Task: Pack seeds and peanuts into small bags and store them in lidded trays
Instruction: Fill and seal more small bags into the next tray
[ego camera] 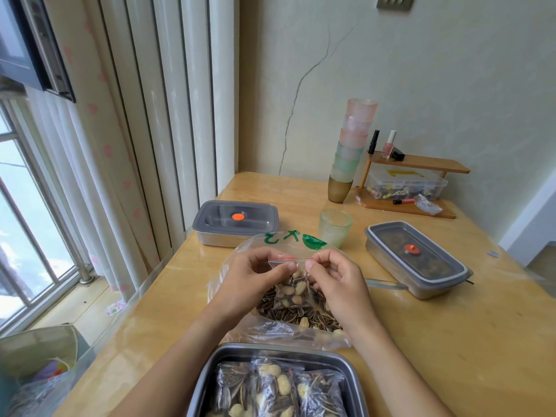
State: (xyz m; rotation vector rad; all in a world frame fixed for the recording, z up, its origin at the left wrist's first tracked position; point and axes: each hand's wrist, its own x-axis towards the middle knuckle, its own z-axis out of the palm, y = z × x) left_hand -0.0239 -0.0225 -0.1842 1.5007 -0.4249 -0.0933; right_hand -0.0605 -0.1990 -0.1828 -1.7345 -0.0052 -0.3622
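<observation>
A small clear zip bag (293, 284) with a red seal strip, filled with sunflower seeds and peanuts, hangs above the big open plastic bag (270, 326) of loose seeds and peanuts. My left hand (255, 275) pinches its upper left edge and my right hand (334, 275) pinches the upper right, both just below the seal. An open steel tray (210, 371) near the table's front edge holds several filled small bags. Two lidded steel trays stand further off: one (236, 222) at the back left, one (418, 263) at the right with dark contents under its lid.
A pale green cup (335, 227) stands behind the big bag. A stack of coloured cups (350, 149) and a small wooden shelf (421, 164) with bottles and a clear box sit at the back right. A window and curtains are on the left.
</observation>
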